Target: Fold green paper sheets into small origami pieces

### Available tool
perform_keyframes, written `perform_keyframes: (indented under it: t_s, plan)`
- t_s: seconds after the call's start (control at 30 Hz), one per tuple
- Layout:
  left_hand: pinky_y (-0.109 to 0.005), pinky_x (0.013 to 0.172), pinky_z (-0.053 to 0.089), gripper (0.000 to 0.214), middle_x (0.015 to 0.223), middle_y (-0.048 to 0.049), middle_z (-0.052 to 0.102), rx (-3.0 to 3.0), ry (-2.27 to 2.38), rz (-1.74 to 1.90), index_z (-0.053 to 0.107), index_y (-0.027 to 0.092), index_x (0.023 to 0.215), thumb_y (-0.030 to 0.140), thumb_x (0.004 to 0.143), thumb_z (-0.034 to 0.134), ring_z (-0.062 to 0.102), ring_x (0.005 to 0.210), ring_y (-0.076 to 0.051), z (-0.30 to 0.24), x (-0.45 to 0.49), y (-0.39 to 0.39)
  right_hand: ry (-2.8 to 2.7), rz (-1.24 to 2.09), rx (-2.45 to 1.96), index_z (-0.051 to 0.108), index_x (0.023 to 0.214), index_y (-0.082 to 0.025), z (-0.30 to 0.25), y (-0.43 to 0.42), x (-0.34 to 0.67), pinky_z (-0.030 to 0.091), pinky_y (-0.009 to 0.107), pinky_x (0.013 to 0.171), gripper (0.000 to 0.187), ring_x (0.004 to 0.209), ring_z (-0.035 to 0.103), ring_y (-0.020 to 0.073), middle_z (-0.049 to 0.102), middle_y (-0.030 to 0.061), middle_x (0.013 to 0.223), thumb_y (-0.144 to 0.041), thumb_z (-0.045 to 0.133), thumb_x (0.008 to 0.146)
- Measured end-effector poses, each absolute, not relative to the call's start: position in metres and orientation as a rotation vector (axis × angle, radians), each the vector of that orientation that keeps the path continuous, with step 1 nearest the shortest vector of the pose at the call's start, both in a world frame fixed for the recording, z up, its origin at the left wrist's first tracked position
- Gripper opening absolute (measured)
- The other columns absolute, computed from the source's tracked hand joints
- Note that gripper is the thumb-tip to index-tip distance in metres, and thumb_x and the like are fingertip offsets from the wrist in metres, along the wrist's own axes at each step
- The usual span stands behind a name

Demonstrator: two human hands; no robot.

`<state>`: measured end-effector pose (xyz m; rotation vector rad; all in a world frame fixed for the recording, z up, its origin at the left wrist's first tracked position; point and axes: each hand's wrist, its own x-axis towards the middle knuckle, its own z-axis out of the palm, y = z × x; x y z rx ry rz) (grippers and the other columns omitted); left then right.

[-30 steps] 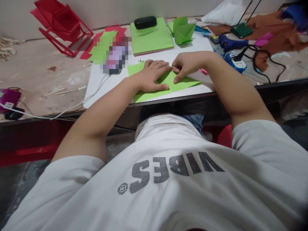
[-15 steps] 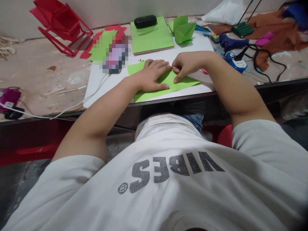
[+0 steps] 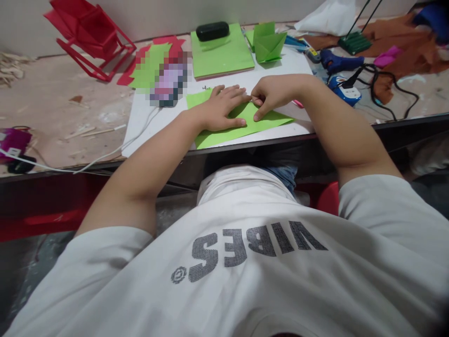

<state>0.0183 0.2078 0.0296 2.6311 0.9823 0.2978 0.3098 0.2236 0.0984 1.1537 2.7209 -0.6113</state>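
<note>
A sheet of green paper [image 3: 219,139] lies on the white board near the table's front edge, its right end narrowing to a point. Flat across its left part rests my left hand [image 3: 224,110], open, fingers spread and thumb stretched to the right. My right hand [image 3: 271,96] is closed at the paper's far edge, fingers curled and thumb pressed on the green surface. Its index finger meets the tips of my left fingers. What lies under the curled fingers is hidden.
Behind are a stack of green sheets [image 3: 222,61] with a black case [image 3: 212,31], and a folded green paper piece [image 3: 269,44]. A phone [image 3: 169,84] with a white cable lies left, near a red model chair [image 3: 89,37]. A blue glue gun [image 3: 342,62] and black cord lie right.
</note>
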Motion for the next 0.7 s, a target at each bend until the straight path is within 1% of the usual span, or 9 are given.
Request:
perform_keyframes:
  t_s: [0.1,0.2,0.3,0.37,0.47,0.57,0.63,0.7]
  plan:
    - [-0.090,0.161,0.013,0.118,0.200,-0.0084,0.066,2.620,0.994,0.312,0.063,0.048,0.196,0.106,0.093,0.070,0.035,0.199,-0.060,0.0289,0.0190,0.2099,2.721,-0.630,1.141,0.056,0.081,-0.032,0.0991,0.2237,0.3102,0.047,0.048,0.092,0.065,0.086,0.047,0.0249,0.050,-0.0031,0.070,-0.082,0.095,0.097]
    - [-0.087,0.163,0.012,0.119,0.202,-0.0062,0.065,2.605,1.014,0.306,0.065,0.050,0.195,0.109,0.092,0.067,0.034,0.200,-0.059,0.0294,0.0200,0.2105,2.712,-0.643,1.157,0.057,0.082,-0.032,0.1008,0.2214,0.3096,0.045,0.048,0.092,0.057,0.085,0.044,0.0249,0.051,-0.0024,0.072,-0.068,0.098,0.098]
    - [-0.087,0.163,0.013,0.118,0.200,-0.0059,0.066,2.598,1.006,0.320,0.066,0.049,0.194,0.109,0.092,0.066,0.035,0.200,-0.058,0.0300,0.0206,0.2106,2.707,-0.662,1.182,0.057,0.082,-0.032,0.1018,0.2195,0.3085,0.047,0.049,0.097,0.052,0.089,0.049,0.0261,0.051,-0.0026,0.071,-0.059,0.099,0.098]
    - [-0.088,0.163,0.013,0.117,0.200,-0.0054,0.067,2.597,0.997,0.339,0.066,0.049,0.194,0.107,0.092,0.067,0.035,0.199,-0.058,0.0304,0.0207,0.2109,2.701,-0.694,1.199,0.056,0.081,-0.033,0.1021,0.2191,0.3080,0.049,0.050,0.103,0.054,0.097,0.055,0.0277,0.049,-0.0034,0.069,-0.061,0.100,0.096]
    - [-0.089,0.162,0.011,0.115,0.201,-0.0012,0.066,2.600,1.000,0.356,0.064,0.054,0.194,0.104,0.091,0.070,0.033,0.200,-0.058,0.0317,0.0209,0.2112,2.665,-0.724,1.247,0.056,0.079,-0.034,0.1024,0.2188,0.3074,0.053,0.050,0.108,0.062,0.107,0.064,0.0301,0.049,-0.0039,0.066,-0.074,0.102,0.091]
    - [-0.091,0.162,0.004,0.116,0.205,0.0042,0.060,2.601,1.045,0.322,0.058,0.059,0.197,0.100,0.090,0.069,0.029,0.202,-0.057,0.0329,0.0205,0.2111,2.622,-0.708,1.315,0.058,0.080,-0.033,0.1026,0.2179,0.3067,0.056,0.049,0.105,0.069,0.110,0.070,0.0309,0.056,-0.0032,0.068,-0.087,0.101,0.087]
    - [-0.092,0.161,-0.002,0.115,0.207,0.0067,0.057,2.592,1.095,0.308,0.055,0.060,0.198,0.096,0.089,0.068,0.026,0.203,-0.058,0.0326,0.0195,0.2111,2.614,-0.704,1.337,0.058,0.080,-0.033,0.1027,0.2172,0.3064,0.057,0.048,0.103,0.072,0.111,0.071,0.0310,0.060,-0.0026,0.070,-0.090,0.101,0.086]
    - [-0.094,0.160,-0.005,0.113,0.206,0.0083,0.057,2.575,1.135,0.333,0.055,0.061,0.198,0.091,0.089,0.068,0.025,0.202,-0.060,0.0312,0.0178,0.2117,2.609,-0.735,1.340,0.059,0.080,-0.033,0.1027,0.2167,0.3064,0.057,0.049,0.102,0.073,0.112,0.072,0.0319,0.062,-0.0019,0.070,-0.091,0.102,0.084]
